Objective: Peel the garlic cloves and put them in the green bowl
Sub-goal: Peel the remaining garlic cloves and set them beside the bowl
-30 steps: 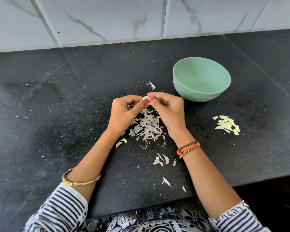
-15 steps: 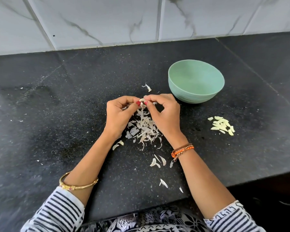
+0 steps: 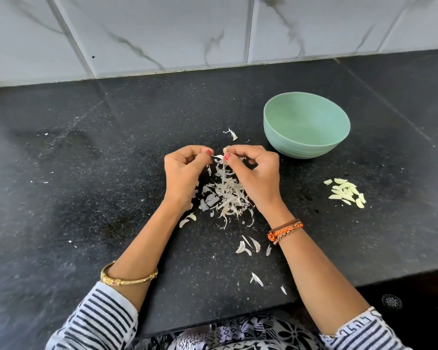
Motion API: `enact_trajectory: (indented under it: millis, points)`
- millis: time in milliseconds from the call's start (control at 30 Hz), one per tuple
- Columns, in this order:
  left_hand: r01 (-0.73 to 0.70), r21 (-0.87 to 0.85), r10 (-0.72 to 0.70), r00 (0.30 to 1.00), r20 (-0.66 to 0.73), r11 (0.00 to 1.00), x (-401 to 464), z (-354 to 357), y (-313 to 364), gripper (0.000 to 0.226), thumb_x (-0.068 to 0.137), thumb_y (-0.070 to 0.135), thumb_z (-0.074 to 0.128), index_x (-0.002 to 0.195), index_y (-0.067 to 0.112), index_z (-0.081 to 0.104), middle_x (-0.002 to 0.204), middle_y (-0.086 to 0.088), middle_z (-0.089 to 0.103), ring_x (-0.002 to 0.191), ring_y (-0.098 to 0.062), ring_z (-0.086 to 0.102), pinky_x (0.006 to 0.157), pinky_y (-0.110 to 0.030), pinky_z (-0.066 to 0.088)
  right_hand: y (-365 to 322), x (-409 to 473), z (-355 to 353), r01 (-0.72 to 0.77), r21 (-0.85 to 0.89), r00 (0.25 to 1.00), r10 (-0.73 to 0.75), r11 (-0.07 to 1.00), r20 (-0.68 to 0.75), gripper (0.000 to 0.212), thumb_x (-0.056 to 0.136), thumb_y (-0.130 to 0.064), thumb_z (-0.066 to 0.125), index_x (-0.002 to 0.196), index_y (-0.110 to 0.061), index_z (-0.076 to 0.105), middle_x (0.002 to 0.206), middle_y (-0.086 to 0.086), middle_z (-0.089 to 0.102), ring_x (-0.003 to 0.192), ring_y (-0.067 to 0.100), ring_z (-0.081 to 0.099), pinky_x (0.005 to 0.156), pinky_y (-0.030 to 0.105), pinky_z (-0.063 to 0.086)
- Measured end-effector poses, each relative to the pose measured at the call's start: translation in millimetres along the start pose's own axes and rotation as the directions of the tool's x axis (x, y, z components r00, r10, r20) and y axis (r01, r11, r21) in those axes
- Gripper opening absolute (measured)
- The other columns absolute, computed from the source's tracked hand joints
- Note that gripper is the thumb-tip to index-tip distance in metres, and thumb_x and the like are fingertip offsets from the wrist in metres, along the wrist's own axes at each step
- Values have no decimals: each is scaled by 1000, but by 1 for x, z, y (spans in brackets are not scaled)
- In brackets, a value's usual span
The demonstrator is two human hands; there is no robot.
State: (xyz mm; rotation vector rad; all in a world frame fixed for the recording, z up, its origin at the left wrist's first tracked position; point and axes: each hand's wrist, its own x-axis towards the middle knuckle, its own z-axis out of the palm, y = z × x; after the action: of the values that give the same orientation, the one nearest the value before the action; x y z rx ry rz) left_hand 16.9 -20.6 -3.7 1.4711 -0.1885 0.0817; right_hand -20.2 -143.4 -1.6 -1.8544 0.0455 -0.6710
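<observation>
garlic clove [image 3: 225, 149] pinched between left hand [image 3: 185, 173] and right hand [image 3: 256, 173].

Your hands [image 3: 223, 173] sit over the heap of peels [image 3: 225, 195] mid-desk [image 3: 86, 198]. To their right, the green bowl [image 3: 306, 127] stands near, with bare desk between, so that path is open. The peeled cloves [image 3: 345, 192] lie further right, well apart from the bowl. Loose peels [image 3: 248, 246] dot the front strip. The tiled wall [image 3: 213, 34] closes the back edge.
</observation>
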Motion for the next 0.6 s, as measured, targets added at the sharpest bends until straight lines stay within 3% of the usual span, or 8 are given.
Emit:
enact_trajectory:
  millis: [167, 300, 367, 433, 533, 600]
  points:
    - [-68, -6, 68, 992, 104, 998, 1, -4, -1, 19, 81, -4, 63, 82, 14, 66, 69, 11, 68, 60, 1, 56, 61, -13, 44, 3, -2, 3, -17, -89, 1000, 16, 996, -11, 9, 75, -10, 69, 74, -17, 73, 71, -15, 66, 74, 6, 64, 79, 36, 52]
    - [-54, 14, 52, 991, 122, 998, 1, -2, -4, 21, 79, -6, 64, 83, 15, 65, 70, 10, 69, 67, -1, 61, 66, -14, 49, 5, -1, 2, -43, -91, 998, 46, 995, 31, 7, 78, -8, 68, 77, -14, 73, 72, -11, 67, 70, 1, 63, 72, 19, 50]
    - [-50, 32, 49, 998, 41, 998, 4, -3, -4, 21, 81, -5, 63, 82, 16, 66, 70, 9, 67, 62, 1, 58, 60, -12, 46, 7, 3, -2, -54, -78, 999, 53, 996, -6, 7, 78, -9, 68, 78, -15, 72, 72, -13, 66, 70, -2, 61, 67, 10, 43]
    - [-37, 58, 41, 998, -52, 998, 7, -7, -4, 18, 83, -2, 61, 81, 16, 66, 69, 9, 65, 58, 4, 55, 56, -10, 43, 9, 6, -6, -54, -55, 998, 52, 997, -34, 7, 79, -11, 68, 77, -17, 72, 71, -15, 66, 69, 0, 61, 65, 10, 41]
    - [17, 87, -6, 992, -123, 996, 10, -9, -5, 9, 88, 7, 59, 86, 10, 67, 60, 12, 61, 55, 4, 52, 53, -10, 40, 10, 5, -9, -29, -98, 993, 40, 995, 112, 2, 76, -17, 73, 74, -17, 73, 68, -7, 69, 65, 5, 62, 65, 17, 46]
    - [36, 99, -22, 990, -142, 994, 10, -9, -5, 9, 89, 9, 58, 87, 8, 67, 61, 9, 59, 53, 4, 51, 54, -10, 40, 9, 4, -8, 14, -157, 965, 28, 988, 262, 5, 74, -19, 75, 70, -17, 72, 66, -6, 68, 64, 3, 59, 71, 12, 42]
